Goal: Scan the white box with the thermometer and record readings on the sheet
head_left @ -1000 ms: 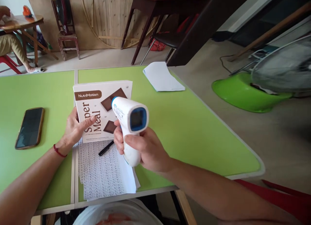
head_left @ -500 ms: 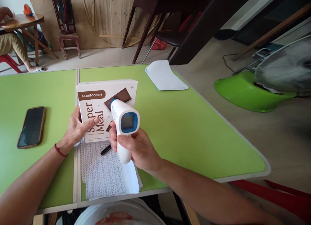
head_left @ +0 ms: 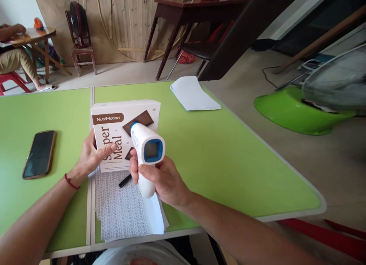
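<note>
My left hand (head_left: 93,152) grips the left side of a white and brown NutriMotion box (head_left: 110,128), its thumb across the front. The box is held up, its printed front toward me. In my right hand (head_left: 160,177) is a white and blue infrared thermometer (head_left: 147,141), fingers wrapped round its handle. Its blue nose points at the box front, and I cannot tell whether they touch. The small screen faces me and shows no readable figures. Under the box lie sheets of handwritten paper (head_left: 120,209) with a black pen (head_left: 125,180) on top, partly hidden by my right hand.
A phone (head_left: 39,154) lies on the green table (head_left: 228,166) at left. Folded white papers (head_left: 194,93) rest near the far edge. Beyond are a green chair (head_left: 286,112), a dark wooden table (head_left: 177,7) and a small fan (head_left: 77,23) on a chair. A person sits far left.
The whole view has shifted slightly, so the scene sits a little lower in the picture. Both hands keep their hold on the box and the thermometer.
</note>
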A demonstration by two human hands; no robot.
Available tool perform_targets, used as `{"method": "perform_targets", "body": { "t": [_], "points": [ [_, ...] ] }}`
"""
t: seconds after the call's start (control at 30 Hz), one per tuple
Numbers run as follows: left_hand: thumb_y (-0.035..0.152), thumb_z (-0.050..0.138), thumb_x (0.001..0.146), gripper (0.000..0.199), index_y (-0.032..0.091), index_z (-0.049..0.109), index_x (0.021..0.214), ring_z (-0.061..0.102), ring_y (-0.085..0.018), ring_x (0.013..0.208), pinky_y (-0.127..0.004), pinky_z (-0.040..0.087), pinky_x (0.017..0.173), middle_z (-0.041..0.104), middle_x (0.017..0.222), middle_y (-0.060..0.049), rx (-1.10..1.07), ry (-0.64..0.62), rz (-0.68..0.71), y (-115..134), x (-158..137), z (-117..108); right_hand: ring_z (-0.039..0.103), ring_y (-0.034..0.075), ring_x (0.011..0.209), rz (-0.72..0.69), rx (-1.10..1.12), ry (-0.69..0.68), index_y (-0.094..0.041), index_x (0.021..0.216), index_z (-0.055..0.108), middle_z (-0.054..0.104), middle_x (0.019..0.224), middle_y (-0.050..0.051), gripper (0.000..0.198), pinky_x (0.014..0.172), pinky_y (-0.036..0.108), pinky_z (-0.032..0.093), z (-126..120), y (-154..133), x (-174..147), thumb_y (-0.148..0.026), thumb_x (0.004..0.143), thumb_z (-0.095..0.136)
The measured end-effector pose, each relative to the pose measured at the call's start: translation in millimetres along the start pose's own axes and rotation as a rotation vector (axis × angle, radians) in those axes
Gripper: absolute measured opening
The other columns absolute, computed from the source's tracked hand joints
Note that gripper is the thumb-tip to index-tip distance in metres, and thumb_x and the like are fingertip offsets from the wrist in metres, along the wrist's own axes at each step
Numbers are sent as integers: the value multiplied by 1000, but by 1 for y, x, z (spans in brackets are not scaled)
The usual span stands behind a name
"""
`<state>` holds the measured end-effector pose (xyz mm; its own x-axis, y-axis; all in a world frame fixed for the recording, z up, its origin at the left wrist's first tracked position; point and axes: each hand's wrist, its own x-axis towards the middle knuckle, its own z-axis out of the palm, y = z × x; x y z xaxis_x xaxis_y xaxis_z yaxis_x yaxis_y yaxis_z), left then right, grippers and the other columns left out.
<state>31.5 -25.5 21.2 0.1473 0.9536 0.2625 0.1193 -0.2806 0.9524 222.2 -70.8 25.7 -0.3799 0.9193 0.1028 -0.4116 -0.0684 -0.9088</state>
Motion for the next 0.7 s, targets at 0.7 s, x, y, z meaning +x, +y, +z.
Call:
{"method": "perform_targets", "body": {
  "t": [0.7],
  "points": [
    [36, 80, 67, 46, 16, 57, 101, 65, -26, 76, -35, 56, 59, 66, 93, -11, 28, -231, -59, 0, 8, -15, 56, 10, 56, -2, 7, 1, -21, 93, 55, 59, 67, -4, 24, 54, 29, 48, 0, 3, -2, -34, 78, 68]
  ]
}}
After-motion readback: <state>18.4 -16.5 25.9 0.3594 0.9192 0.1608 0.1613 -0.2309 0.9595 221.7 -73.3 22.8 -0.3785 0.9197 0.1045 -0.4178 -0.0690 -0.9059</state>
